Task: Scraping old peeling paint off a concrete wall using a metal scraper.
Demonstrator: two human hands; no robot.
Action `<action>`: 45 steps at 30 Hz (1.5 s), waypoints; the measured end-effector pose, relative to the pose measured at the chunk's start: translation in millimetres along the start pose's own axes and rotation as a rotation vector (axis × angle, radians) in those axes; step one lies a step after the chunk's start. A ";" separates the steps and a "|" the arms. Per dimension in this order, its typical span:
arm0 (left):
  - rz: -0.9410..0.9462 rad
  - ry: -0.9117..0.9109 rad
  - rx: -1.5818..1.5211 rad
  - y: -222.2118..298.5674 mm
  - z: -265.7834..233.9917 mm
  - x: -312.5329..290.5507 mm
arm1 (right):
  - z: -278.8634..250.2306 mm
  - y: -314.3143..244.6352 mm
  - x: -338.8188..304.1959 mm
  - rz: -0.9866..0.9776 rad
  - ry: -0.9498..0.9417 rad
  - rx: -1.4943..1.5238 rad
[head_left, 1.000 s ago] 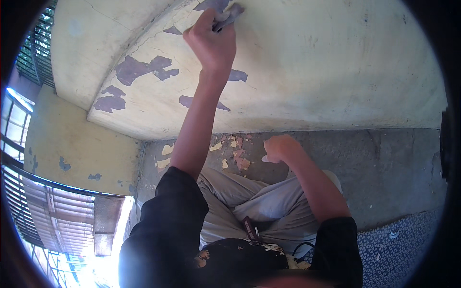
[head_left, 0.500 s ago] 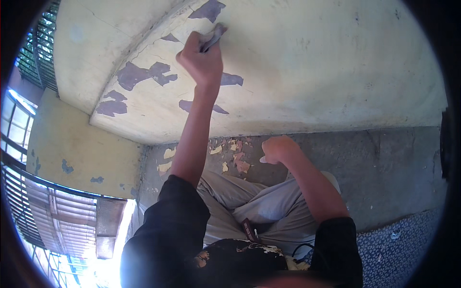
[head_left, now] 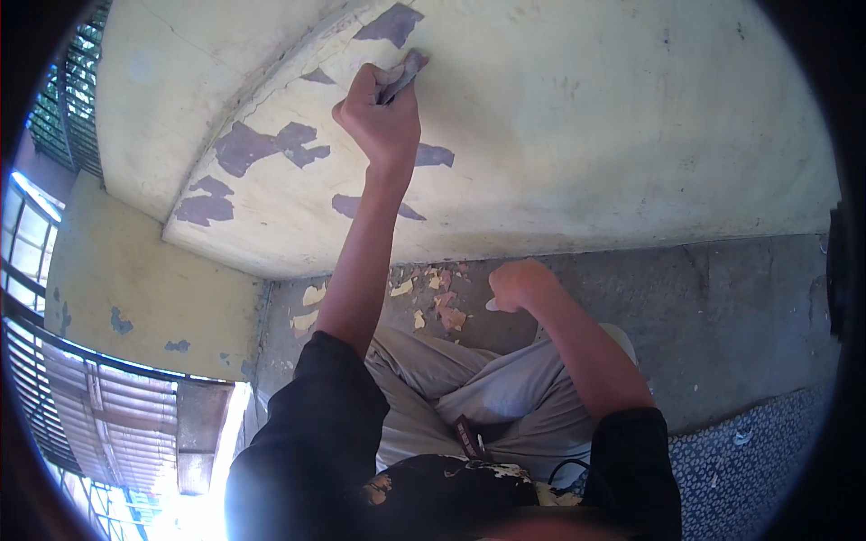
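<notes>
Before the pale yellow wall (head_left: 586, 135), pinching a folded grey piece (head_left: 403, 79) in the left hand (head_left: 379, 126)

Holds the folded grey piece up at the left part of the wall, gripped between thumb and curled fingers, tip pointing up and to the right; cannot tell whether pressed to the paint or just off it. Has a purple-grey bare patch (head_left: 391, 24) of the wall just above.

Holds the right hand (head_left: 525, 287) low, near the foot of the wall, fingers folded in; shows a small whitish bit (head_left: 492, 305) at the edge of the fist, but cannot tell whether pinched there or of what kind.

Sits cross-legged in grey trousers (head_left: 505, 379) on the grey floor (head_left: 722, 307), facing the wall, in a black top (head_left: 338, 388). Has a small dark red object (head_left: 467, 436) in the lap, farther from the wall than both hands.

Shows more bare patches (head_left: 248, 149) on the wall, left of the left forearm. Has yellow and reddish flakes (head_left: 451, 316) scattered on the floor along the foot of the wall. Meets a yellow side wall (head_left: 144, 279) at the wall's left end; has a blue patterned sheet (head_left: 758, 460) on the right, well apart from the wall.
</notes>
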State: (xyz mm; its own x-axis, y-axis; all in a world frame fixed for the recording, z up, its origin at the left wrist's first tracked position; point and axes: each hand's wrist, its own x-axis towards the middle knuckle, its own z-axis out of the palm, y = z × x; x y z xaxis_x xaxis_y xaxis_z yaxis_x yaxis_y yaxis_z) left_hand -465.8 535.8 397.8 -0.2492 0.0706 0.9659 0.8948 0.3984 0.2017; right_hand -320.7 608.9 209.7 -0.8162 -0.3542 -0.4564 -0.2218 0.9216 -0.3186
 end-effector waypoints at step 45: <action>0.020 0.096 0.023 12.9 15.9 18.8 | -4.3 -3.2 -5.1 -0.007 -0.007 0.015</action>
State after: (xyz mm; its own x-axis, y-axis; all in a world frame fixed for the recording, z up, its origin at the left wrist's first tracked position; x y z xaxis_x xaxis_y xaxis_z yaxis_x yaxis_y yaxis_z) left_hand -464.9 556.8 416.0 -0.1939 -0.0092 0.9810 0.8901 0.4187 0.1799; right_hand -318.2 608.4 216.6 -0.8107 -0.3620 -0.4601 -0.2198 0.9166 -0.3339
